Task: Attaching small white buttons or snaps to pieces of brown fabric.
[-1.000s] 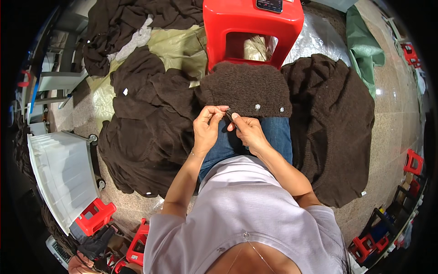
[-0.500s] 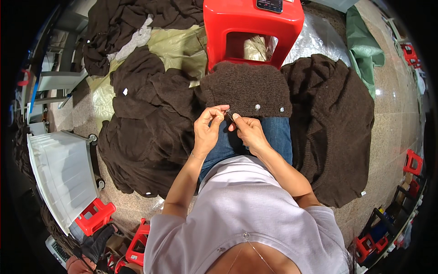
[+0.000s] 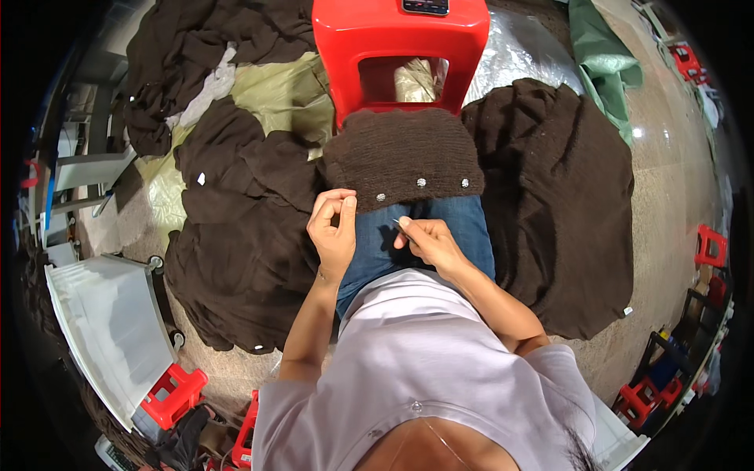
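Observation:
A dark brown knitted garment [image 3: 408, 153] lies folded over my knees, with three sparkly silvery buttons [image 3: 421, 182] along its near edge. My left hand [image 3: 334, 231] is closed, thumb and fingertips pinching the garment's near left corner. Lower and to the right, my right hand [image 3: 432, 245] is closed in a pinch, apart from the garment, over my jeans [image 3: 463, 235]. A small, thin metal tool [image 3: 399, 224] pokes out from its fingertips; the kind is too small to make out.
Brown knitwear is heaped to my left [image 3: 236, 259] and my right [image 3: 558, 228]. Ahead stands a red plastic stool [image 3: 400, 35] with a phone [image 3: 425, 6] on it. A white wheeled bin [image 3: 110, 330] is at far left; green sheeting [image 3: 601, 55] lies far right.
My left hand has moved left to the garment's corner; a third button now shows where the hands were. My right hand has drawn back slightly from the edge. The whole view has shifted.

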The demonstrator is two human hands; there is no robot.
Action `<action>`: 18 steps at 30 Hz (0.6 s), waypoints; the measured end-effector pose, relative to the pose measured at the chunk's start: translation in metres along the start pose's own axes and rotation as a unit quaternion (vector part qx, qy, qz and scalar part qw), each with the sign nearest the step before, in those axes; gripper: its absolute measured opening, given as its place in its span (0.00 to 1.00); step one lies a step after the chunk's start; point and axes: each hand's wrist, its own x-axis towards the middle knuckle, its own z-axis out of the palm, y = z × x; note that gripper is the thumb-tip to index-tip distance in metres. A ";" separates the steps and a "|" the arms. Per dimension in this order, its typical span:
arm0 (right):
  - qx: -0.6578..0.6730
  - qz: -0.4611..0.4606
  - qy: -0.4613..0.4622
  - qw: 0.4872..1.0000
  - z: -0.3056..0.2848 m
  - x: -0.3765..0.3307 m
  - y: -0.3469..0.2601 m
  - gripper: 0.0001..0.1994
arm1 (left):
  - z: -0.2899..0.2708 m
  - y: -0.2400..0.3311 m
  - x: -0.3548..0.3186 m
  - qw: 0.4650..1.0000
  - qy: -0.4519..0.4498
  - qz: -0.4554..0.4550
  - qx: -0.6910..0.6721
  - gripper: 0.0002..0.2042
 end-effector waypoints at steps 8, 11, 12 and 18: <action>0.163 -0.048 0.139 0.976 -0.028 -0.024 0.022 0.21 | 0.050 0.018 0.024 0.972 -0.066 0.166 0.153 0.04; 0.126 -0.057 0.225 0.964 -0.024 -0.022 0.008 0.12 | 0.060 0.016 0.027 0.974 -0.073 0.163 0.141 0.04; 0.126 -0.057 0.226 0.964 -0.022 -0.019 0.007 0.12 | 0.062 0.016 0.026 0.974 -0.074 0.164 0.141 0.04; 0.363 -0.048 0.093 0.926 -0.015 0.007 0.012 0.09 | 0.063 0.013 0.019 0.994 -0.051 0.067 0.075 0.05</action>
